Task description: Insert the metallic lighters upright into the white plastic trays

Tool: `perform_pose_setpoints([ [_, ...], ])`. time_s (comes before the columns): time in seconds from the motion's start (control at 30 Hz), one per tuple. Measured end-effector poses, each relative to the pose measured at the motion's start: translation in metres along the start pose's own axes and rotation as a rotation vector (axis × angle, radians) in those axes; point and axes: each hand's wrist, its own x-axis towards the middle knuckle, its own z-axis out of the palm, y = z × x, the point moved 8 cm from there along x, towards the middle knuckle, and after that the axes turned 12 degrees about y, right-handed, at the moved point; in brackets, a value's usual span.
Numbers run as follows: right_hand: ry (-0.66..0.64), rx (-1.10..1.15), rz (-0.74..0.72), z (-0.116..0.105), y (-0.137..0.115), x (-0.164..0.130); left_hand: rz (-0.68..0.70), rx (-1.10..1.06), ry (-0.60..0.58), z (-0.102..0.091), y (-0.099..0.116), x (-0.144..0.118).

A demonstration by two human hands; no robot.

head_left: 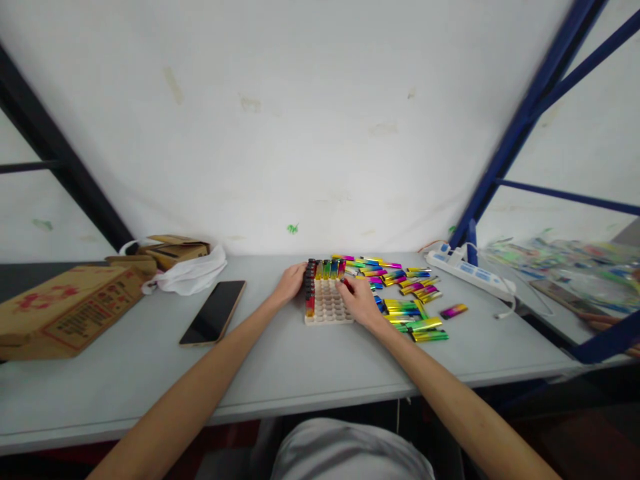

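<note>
Lighters stand upright in a pale perforated tray (327, 310) near the middle of the grey worktop (310, 367), filling its far row and left column; the other holes are bare. Going left to right: a printed cardboard box (67, 307) sits at the worktop's left edge, with a smaller carton and a white plastic bag (193, 273) behind it toward the back edge. A dark phone (214, 311) lies flat between the bag and the tray, well apart from both hands. The left hand (291, 281) rests against the tray's far left corner, fingers curled loosely along the column of lighters. The right hand (361, 301) lies over the tray's right side, fingertips pinched on a red lighter (345, 284) beside the far row. Just right of it spreads a loose heap of rainbow lighters (400, 293), then a white power strip (467, 270) near the back right corner. Both forearms stretch forward from the near edge, where open surface remains.
</note>
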Motion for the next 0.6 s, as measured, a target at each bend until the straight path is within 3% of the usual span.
perform_pose_setpoints([
  [0.13,-0.003,0.008,-0.068,-0.001,-0.009,0.0,-0.001,0.01,0.009,0.0,0.0,0.0],
  [0.3,-0.003,-0.018,-0.271,-0.006,-0.03,-0.003,-0.014,0.01,0.011,0.0,0.003,-0.001],
  [0.47,-0.241,-0.007,-0.324,0.008,-0.039,-0.016,-0.012,0.027,0.013,-0.001,0.006,-0.003],
  [0.6,-0.297,0.012,-0.298,0.014,-0.042,-0.023,-0.022,0.033,0.015,-0.001,0.006,-0.003],
])
